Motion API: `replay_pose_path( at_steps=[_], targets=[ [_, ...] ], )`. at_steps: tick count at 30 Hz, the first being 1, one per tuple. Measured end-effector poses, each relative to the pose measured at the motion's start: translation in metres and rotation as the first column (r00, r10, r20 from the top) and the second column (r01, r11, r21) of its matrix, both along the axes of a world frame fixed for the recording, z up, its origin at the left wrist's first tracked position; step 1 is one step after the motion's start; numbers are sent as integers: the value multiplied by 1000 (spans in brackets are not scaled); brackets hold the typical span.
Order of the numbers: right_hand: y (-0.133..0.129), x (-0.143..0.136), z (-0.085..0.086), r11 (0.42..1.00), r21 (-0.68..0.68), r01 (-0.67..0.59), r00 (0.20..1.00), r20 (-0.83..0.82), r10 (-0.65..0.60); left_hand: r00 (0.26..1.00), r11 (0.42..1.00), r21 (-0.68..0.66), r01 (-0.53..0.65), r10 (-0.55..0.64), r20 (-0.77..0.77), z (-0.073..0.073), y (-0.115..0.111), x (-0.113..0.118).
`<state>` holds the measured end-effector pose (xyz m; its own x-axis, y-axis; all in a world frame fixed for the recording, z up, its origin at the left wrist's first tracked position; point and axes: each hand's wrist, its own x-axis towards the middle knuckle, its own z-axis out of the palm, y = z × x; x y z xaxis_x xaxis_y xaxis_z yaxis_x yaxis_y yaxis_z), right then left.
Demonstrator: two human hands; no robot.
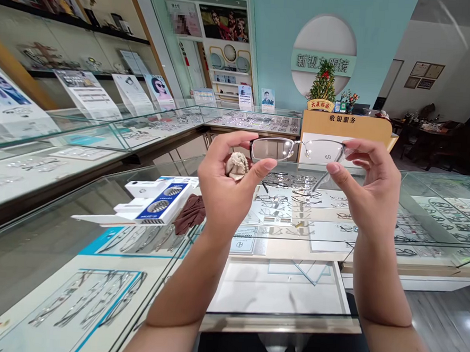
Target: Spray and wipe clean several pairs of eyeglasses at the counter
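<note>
Both hands hold up a pair of eyeglasses (pixel 297 142) with thin dark upper rims, one hand at each side. My left hand (pixel 228 183) grips the left end between thumb and fingers, and a crumpled pale cloth (pixel 237 166) is tucked in its curled fingers. My right hand (pixel 372 184) pinches the right end near the hinge. The temples point down and away from me, over the glass counter. Below and left of the glasses, a brown cloth (pixel 190 213) lies on the counter beside a white and blue box (pixel 165 201).
Glass display counters (pixel 195 301) full of spectacle frames surround me on the left, front and right. An open white drawer (pixel 279 293) is under my forearms. Beyond stands a yellow cashier desk (pixel 341 127) with a potted plant (pixel 323 86).
</note>
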<state>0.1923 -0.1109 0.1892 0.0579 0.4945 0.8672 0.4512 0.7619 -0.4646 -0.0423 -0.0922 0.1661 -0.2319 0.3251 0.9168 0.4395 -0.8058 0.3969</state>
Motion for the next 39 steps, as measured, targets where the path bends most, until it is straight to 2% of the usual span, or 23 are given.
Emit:
replay_pose_path(
  at_steps=[9,14,20,28,39],
  targets=[
    [6,1,-2,998,-62,19,1000,24,-18,998,998,34,-53,52,17,-2,-1,1],
    [12,2,-4,996,-93,-16,999,31,19,995,994,49,-96,94,46,-6,1,1],
    [23,4,-7,986,-140,-92,995,12,95,996,994,82,-76,72,51,-5,1,2],
    [29,4,-6,951,-242,-191,980,5,198,993,983,139,-117,115,20,-3,-3,3],
    [27,4,-5,867,-371,-333,943,-135,304,993,986,118,-120,119,13,-4,1,2]
  ],
)
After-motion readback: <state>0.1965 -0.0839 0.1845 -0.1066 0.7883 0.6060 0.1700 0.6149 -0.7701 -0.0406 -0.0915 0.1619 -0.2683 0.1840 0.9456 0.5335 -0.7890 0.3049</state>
